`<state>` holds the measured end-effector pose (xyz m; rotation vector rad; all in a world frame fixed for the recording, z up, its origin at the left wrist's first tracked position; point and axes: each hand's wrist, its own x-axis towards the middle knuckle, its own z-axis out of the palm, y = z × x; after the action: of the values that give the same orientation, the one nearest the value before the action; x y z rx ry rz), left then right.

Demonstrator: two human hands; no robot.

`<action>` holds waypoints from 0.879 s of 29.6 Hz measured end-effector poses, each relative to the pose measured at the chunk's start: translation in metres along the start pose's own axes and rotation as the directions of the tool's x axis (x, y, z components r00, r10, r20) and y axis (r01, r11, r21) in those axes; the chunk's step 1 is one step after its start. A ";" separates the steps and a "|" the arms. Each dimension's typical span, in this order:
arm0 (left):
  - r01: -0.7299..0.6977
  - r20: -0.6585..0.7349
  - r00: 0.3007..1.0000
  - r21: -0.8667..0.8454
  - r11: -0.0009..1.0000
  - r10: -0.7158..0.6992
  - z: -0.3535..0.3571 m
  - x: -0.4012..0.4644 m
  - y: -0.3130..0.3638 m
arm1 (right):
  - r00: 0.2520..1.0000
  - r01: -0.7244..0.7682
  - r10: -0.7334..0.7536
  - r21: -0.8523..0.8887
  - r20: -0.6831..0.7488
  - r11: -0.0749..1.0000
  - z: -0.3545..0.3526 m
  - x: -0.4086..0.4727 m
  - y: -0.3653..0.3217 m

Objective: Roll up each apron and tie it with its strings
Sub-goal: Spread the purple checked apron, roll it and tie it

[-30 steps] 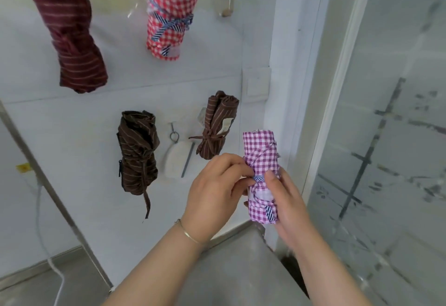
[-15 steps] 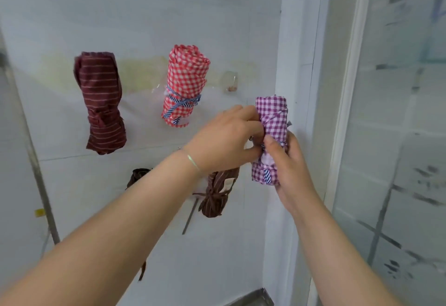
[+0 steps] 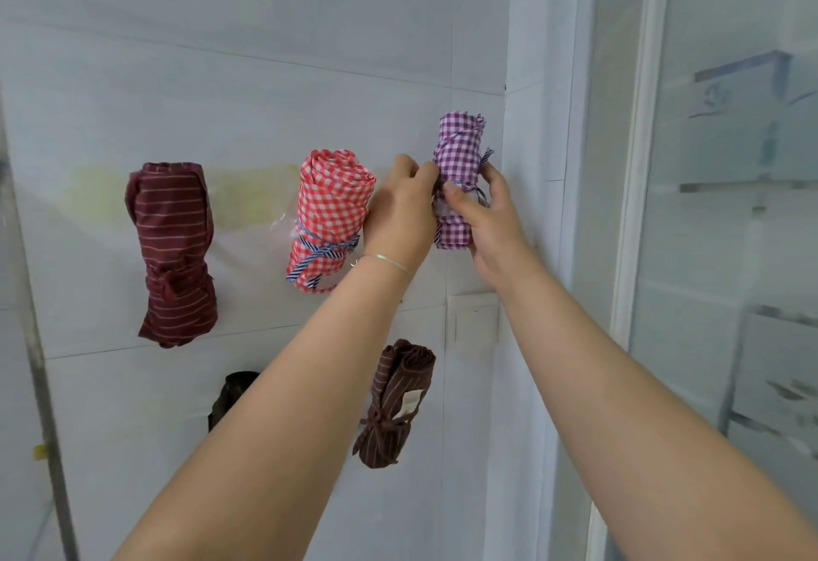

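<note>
Purple gingham apron, red gingham apron

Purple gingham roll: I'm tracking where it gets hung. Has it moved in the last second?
Yes. The purple gingham roll rose from beside the lower brown striped roll to above it.

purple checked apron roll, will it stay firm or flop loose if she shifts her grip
The purple checked apron roll probably stays compact: it stands upright above both hands without drooping. It looks soft and light. Its striped string pokes out, so it might loosen.
</note>
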<state>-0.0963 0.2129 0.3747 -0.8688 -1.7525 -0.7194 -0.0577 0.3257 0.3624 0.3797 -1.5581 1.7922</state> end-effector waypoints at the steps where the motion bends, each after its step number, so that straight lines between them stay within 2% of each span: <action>1: 0.040 0.014 0.999 -0.011 0.999 -0.040 0.001 0.002 -0.002 | 1.000 -0.001 0.000 -0.020 -0.006 1.000 0.001 0.003 0.003; 5: 0.104 0.032 0.994 -0.075 0.992 -0.101 0.006 0.004 -0.013 | 1.000 0.012 -0.014 -0.092 -0.024 0.996 0.004 0.007 0.015; 12: 0.068 -0.014 0.997 -0.205 0.976 -0.073 0.017 0.001 -0.027 | 0.992 0.099 -0.114 -0.216 -0.056 0.971 0.009 0.007 0.022; 18: 0.082 0.013 0.997 -0.261 0.962 -0.081 0.020 -0.003 -0.033 | 0.982 0.143 -0.174 -0.328 -0.068 0.934 0.013 0.006 0.026; 23: 0.105 0.031 0.994 -0.268 0.958 -0.100 0.019 -0.008 -0.033 | 0.973 0.180 -0.225 -0.439 -0.051 0.880 0.014 0.001 0.025; 26: 0.141 0.035 0.990 -0.274 0.951 -0.137 0.018 -0.009 -0.032 | 0.955 0.219 -0.293 -0.555 -0.047 0.803 0.018 0.000 0.025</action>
<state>-0.1300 0.2069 0.3581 -0.9446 -1.7657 -1.0729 -0.0790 0.3079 0.3477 0.1771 -1.7437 1.0760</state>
